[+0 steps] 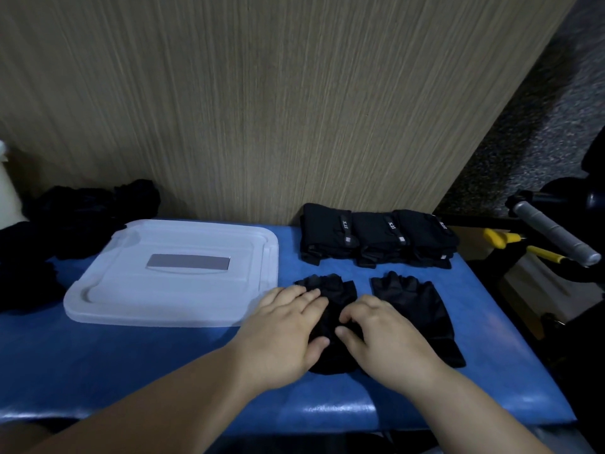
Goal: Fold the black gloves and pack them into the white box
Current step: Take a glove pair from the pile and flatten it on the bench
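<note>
A black fingerless glove (330, 287) lies on the blue table between my hands. My left hand (281, 329) rests flat on its left side with the fingers straight. My right hand (386, 342) has its fingers curled and pinches the glove's fabric between thumb and fingertips near the middle. A second black glove (417, 311) lies flat just to the right, apart from both hands. The white box (170, 273) sits to the left with its lid on. Three folded glove bundles (376, 237) stand in a row at the back right.
A loose heap of black gloves (82, 217) lies at the back left beside the box. A wood-grain panel (262, 109) rises behind the blue table (131, 365). Yellow-handled tools (504, 239) and a grey grip (553, 232) lie off the table's right edge.
</note>
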The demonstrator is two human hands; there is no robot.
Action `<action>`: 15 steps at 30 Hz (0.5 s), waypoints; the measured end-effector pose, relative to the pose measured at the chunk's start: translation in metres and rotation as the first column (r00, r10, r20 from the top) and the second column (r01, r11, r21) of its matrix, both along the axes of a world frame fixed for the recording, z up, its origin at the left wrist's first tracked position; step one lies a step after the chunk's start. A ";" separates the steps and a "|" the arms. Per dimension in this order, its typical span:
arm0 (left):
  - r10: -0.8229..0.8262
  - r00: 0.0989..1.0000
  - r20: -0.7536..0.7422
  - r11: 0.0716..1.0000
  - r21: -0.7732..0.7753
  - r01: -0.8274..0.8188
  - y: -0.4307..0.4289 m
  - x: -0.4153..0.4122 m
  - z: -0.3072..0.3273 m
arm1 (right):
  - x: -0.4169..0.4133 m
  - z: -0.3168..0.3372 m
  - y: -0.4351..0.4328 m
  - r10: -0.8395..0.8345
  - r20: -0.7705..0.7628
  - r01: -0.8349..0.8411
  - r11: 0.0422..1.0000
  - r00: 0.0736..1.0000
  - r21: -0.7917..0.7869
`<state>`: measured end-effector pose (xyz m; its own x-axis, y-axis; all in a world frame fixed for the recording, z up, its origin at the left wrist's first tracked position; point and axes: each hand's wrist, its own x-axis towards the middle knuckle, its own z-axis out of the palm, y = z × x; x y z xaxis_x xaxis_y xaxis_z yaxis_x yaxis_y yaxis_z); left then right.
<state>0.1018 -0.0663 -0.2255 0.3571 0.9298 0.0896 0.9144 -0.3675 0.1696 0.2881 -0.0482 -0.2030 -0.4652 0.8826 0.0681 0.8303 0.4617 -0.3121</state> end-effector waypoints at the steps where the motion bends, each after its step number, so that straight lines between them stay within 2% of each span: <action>1: -0.001 1.000 0.025 1.000 0.017 0.000 0.000 -0.001 0.001 | 0.001 0.000 0.001 0.000 -0.004 0.000 1.000 1.000 -0.001; 5: -0.106 0.986 0.125 0.993 -0.030 0.111 0.001 -0.001 0.001 | 0.005 0.001 0.003 0.018 -0.021 -0.019 1.000 1.000 -0.019; 9: -0.152 0.982 0.115 0.983 -0.088 0.163 0.003 0.001 -0.006 | 0.016 0.008 0.010 -0.035 -0.067 0.033 0.999 0.997 -0.027; 11: -0.163 0.980 0.111 0.980 -0.098 0.174 0.004 0.000 -0.008 | 0.027 0.013 0.016 -0.156 -0.121 0.157 0.988 0.980 0.006; 13: -0.159 0.980 0.118 0.978 -0.116 0.172 0.004 0.000 -0.010 | 0.044 0.019 0.023 -0.352 -0.167 0.354 0.935 0.921 -0.015; 15: -0.149 0.980 0.130 0.978 -0.124 0.165 0.005 0.000 -0.015 | 0.063 0.026 0.028 -0.542 -0.096 0.535 0.840 0.835 -0.093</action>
